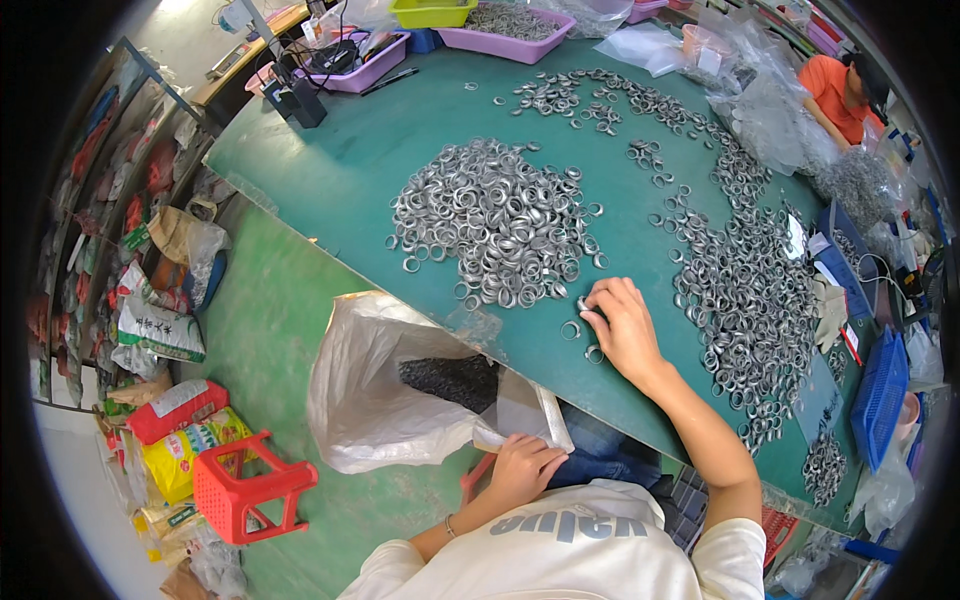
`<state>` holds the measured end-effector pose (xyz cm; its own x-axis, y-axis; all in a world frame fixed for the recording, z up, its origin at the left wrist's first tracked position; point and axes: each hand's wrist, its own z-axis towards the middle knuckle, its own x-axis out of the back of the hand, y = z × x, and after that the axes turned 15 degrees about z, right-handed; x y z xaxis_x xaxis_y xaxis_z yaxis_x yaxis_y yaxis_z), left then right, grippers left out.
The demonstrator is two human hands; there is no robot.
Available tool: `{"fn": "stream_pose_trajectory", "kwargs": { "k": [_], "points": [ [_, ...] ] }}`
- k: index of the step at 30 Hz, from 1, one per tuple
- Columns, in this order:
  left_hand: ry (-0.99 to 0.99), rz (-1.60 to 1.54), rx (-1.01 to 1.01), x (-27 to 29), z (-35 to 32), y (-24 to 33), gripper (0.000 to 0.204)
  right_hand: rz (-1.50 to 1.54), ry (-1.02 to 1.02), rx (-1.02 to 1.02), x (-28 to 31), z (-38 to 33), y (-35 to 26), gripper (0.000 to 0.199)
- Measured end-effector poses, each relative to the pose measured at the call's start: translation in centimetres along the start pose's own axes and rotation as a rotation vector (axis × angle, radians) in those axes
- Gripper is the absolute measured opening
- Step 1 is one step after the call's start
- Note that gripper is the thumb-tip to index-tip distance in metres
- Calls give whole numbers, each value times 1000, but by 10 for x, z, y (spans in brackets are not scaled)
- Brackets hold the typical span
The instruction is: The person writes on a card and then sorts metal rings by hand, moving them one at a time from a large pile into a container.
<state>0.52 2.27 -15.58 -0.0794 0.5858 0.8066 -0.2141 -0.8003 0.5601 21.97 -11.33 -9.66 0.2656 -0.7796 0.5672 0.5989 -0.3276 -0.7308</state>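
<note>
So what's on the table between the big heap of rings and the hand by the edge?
In the head view, the right hand nearly touches the big ring pile. Only bare green table and a few loose rings lie between.

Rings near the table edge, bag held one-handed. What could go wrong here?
1. Right hand sweeps loose metal rings beside the green table edge; some could miss the plastic bag and drop.
2. Left hand pinches only one side of the bag mouth, so it may sag shut.

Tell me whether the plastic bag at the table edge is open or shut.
Open: the plastic bag gapes, dark contents visible inside, its rim held by the left hand.
</note>
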Motion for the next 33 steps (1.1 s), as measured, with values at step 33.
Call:
{"fn": "stream_pose_trajectory", "kwargs": {
  "k": [33],
  "points": [
    [16, 7, -19, -2, 2, 0, 9, -201, -105, 42, 5, -36, -17, 21]
  ]
}}
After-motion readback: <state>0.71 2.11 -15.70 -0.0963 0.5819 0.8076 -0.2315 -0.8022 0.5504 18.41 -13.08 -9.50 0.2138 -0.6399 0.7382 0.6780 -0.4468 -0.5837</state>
